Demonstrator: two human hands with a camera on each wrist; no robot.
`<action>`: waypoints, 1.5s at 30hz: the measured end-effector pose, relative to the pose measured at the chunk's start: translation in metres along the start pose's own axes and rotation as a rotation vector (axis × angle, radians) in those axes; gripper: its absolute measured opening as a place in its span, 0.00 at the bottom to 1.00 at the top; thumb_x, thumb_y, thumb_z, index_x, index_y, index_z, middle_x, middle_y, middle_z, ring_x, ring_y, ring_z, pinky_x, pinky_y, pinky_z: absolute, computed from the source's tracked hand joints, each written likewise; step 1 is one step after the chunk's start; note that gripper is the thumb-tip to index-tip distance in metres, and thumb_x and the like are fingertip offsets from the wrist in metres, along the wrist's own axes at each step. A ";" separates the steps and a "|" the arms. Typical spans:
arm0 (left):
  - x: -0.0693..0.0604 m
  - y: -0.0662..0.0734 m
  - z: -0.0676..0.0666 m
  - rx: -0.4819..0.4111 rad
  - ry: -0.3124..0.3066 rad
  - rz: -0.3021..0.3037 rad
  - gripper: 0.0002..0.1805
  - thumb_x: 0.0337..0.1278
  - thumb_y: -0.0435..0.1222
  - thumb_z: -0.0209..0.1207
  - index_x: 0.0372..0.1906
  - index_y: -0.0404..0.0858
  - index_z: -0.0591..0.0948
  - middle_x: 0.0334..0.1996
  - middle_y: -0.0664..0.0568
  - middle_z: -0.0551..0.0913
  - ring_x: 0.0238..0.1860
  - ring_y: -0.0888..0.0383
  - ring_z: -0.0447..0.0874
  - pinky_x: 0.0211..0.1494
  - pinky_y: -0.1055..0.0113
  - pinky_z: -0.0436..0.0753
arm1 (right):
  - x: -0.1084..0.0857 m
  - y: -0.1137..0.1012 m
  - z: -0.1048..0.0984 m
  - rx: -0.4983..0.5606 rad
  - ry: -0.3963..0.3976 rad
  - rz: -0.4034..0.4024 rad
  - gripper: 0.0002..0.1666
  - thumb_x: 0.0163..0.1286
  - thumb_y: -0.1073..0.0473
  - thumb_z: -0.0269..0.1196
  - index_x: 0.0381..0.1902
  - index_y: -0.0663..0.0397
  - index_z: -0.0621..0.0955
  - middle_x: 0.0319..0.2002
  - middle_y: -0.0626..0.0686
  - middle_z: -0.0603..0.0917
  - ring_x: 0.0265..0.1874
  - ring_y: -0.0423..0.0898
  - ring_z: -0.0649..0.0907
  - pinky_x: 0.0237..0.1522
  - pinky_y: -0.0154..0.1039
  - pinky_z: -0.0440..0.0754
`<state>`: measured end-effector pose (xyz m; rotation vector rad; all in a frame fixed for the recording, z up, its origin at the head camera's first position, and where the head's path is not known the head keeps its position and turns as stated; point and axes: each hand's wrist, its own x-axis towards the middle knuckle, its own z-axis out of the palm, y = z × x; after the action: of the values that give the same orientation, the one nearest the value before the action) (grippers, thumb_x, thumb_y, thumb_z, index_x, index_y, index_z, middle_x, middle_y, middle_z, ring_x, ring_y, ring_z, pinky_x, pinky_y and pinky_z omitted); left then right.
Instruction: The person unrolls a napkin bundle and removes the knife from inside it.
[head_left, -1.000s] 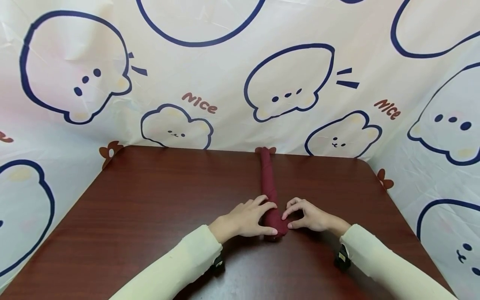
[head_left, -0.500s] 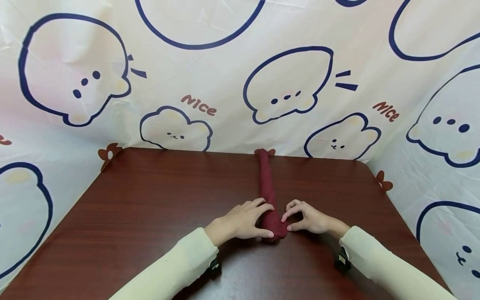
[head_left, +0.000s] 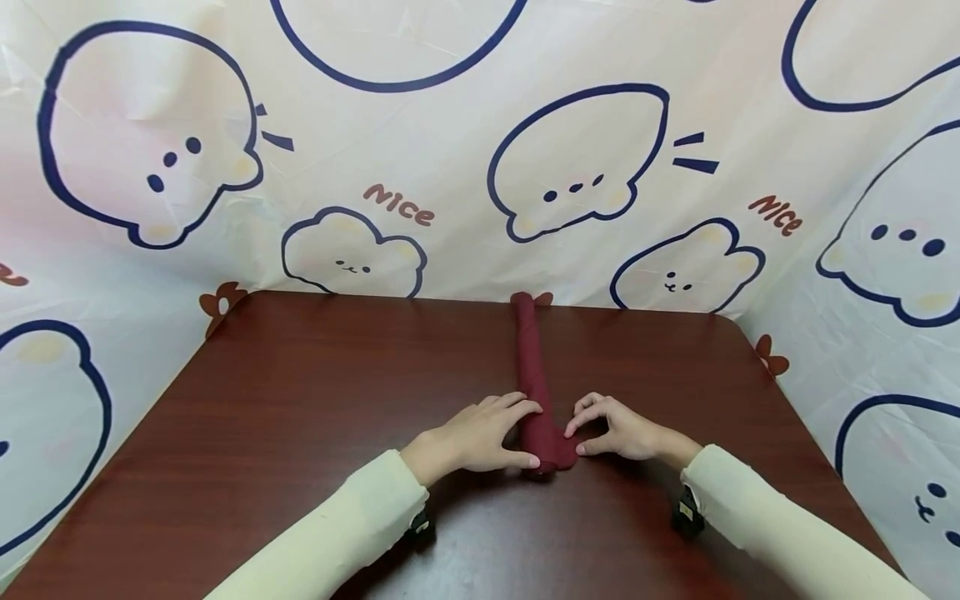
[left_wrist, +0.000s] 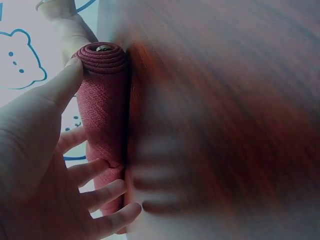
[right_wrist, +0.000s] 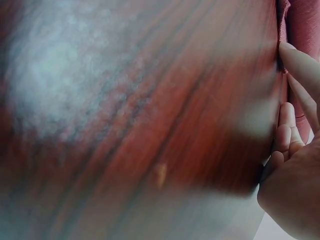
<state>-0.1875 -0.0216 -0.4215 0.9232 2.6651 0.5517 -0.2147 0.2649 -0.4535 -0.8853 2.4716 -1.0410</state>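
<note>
A maroon cloth (head_left: 529, 358), rolled into a long tube, lies lengthwise on the table from near the hands to the far edge. Its near end shows spiral layers in the left wrist view, with something small and dark inside. A short loose flap (head_left: 565, 451) sticks out at the tube's right. My left hand (head_left: 480, 435) rests along the tube's left side, thumb by the near end, fingers spread and fairly straight. Thumb and forefinger of my right hand (head_left: 626, 432) pinch the flap's edge; its other fingers are loosely bent.
The dark brown wooden table (head_left: 360, 358) spreads to both sides of the cloth. A white curtain (head_left: 450, 167) with blue cartoon outlines hangs behind and at the sides. Small black devices sit under both wrists.
The rolled tube has shifted slightly left with my left hand, and more of the flap shows at its right. My right hand has stayed almost in place.
</note>
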 end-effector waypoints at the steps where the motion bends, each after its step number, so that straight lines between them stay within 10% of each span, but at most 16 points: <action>1: 0.000 0.000 0.000 -0.006 -0.002 0.001 0.41 0.59 0.64 0.62 0.75 0.57 0.65 0.78 0.53 0.63 0.74 0.48 0.66 0.70 0.47 0.74 | 0.000 0.000 0.000 0.000 -0.002 0.000 0.11 0.61 0.57 0.74 0.42 0.47 0.89 0.49 0.54 0.77 0.52 0.44 0.71 0.58 0.47 0.68; 45: 0.009 0.003 -0.006 -0.107 0.085 0.043 0.37 0.61 0.60 0.63 0.72 0.53 0.70 0.77 0.48 0.63 0.75 0.45 0.63 0.71 0.42 0.70 | 0.000 0.001 0.000 -0.006 0.022 -0.008 0.11 0.60 0.56 0.74 0.42 0.47 0.90 0.48 0.52 0.77 0.51 0.43 0.72 0.57 0.41 0.69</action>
<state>-0.1950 -0.0156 -0.4156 0.9479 2.6655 0.7518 -0.2155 0.2654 -0.4539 -0.8908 2.4928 -1.0518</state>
